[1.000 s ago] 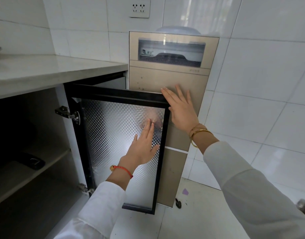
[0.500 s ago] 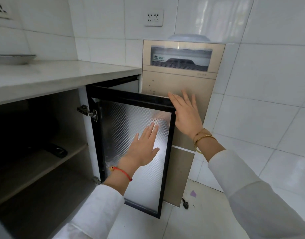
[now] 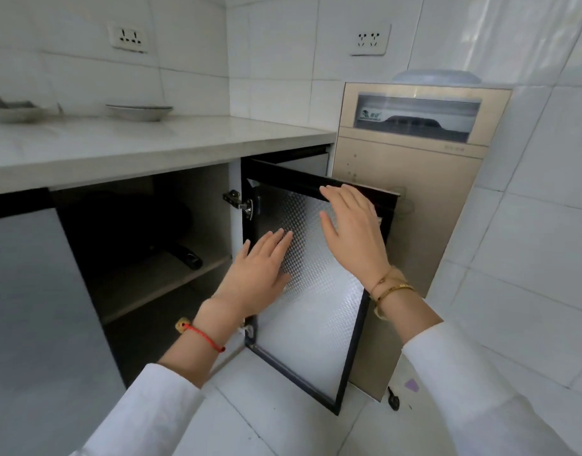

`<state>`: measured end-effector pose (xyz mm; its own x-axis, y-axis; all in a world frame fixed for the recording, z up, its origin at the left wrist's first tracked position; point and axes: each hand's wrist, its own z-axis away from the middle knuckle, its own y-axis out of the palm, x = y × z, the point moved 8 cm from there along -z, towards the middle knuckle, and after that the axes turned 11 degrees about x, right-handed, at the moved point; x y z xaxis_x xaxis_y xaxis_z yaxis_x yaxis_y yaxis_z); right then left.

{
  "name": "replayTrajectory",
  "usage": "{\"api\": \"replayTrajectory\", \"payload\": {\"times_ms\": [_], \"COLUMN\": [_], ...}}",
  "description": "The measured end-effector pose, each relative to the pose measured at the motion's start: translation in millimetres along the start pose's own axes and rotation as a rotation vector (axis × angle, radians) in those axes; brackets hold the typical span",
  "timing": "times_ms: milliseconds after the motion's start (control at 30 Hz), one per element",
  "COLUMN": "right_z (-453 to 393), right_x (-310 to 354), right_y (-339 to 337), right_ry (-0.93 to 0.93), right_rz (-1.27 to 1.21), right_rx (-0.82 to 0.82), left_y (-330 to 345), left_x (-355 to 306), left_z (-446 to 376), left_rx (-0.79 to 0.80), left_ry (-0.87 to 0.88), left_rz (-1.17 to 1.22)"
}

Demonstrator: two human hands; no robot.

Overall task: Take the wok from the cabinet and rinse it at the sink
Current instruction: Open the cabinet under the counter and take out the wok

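Wok (image 3: 141,228) sits dark on the upper shelf (image 3: 158,278) inside the open cabinet (image 3: 217,179), handle (image 3: 184,255) pointing out toward the opening, probably stowed so for an easy pull. Left hand (image 3: 256,274) lies flat, fingers spread and gripping nothing, against the frosted panel of the cabinet door (image 3: 316,307). Right hand (image 3: 352,232), likewise slack and flat, rests its fingertips at the door's top edge; both seem to be steadying the door wide, clearing reach to the wok.
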<state>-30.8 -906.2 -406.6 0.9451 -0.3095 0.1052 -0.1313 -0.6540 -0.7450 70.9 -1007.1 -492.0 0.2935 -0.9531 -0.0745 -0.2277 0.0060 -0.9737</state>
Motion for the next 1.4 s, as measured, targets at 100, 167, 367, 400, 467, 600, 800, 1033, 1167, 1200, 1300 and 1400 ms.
{"api": "replayTrajectory", "payload": {"times_ms": [100, 167, 367, 400, 467, 600, 800, 1033, 1167, 1200, 1300, 1400], "right_z": [-2, -3, -5, -6, -7, -13, -47, -100, -121, -125, -131, -136], "right_x": [23, 36, 77, 83, 96, 118, 135, 157, 165, 166, 168, 170], "right_y": [18, 32, 66, 73, 88, 123, 184, 275, 330, 343, 377, 405], "right_ry": [-0.026, -0.033, -0.072, -0.079, -0.098, -0.117, -0.103, -0.068, -0.027, -0.015, 0.028, 0.047], "right_rz": [-0.078, -0.125, -0.267, -0.277, -0.298, -0.315, -0.343, -0.313, -0.334, -0.333, -0.342, -0.363], "right_rx": [0.049, 0.092, 0.205, 0.229, 0.282, 0.366, 0.483, 0.624, 0.734, 0.767, 0.866, 0.915], "left_y": [-12, -19, -30, -30, -28, -18, 7, 42, 66, 77, 106, 122], "left_x": [23, 38, 83, 90, 104, 132, 191, 279, 315, 324, 346, 361], "left_z": [27, 44, 91, 97, 108, 119, 106, 62, 31, 24, 9, -4], "left_rx": [-0.035, -0.046, -0.039, -0.039, -0.035, -0.059, -0.115, -0.219, -0.206, -0.21, -0.286, -0.365], "left_ry": [-0.073, -0.114, -0.254, -0.278, -0.326, -0.404, -0.518, -0.648, -0.825, -0.874, -0.969, -0.99], "left_rz": [-0.038, -0.032, -0.018, -0.012, 0.0, 0.069, 0.28, 0.595, 0.957, 1.075, 1.345, 1.507]}}
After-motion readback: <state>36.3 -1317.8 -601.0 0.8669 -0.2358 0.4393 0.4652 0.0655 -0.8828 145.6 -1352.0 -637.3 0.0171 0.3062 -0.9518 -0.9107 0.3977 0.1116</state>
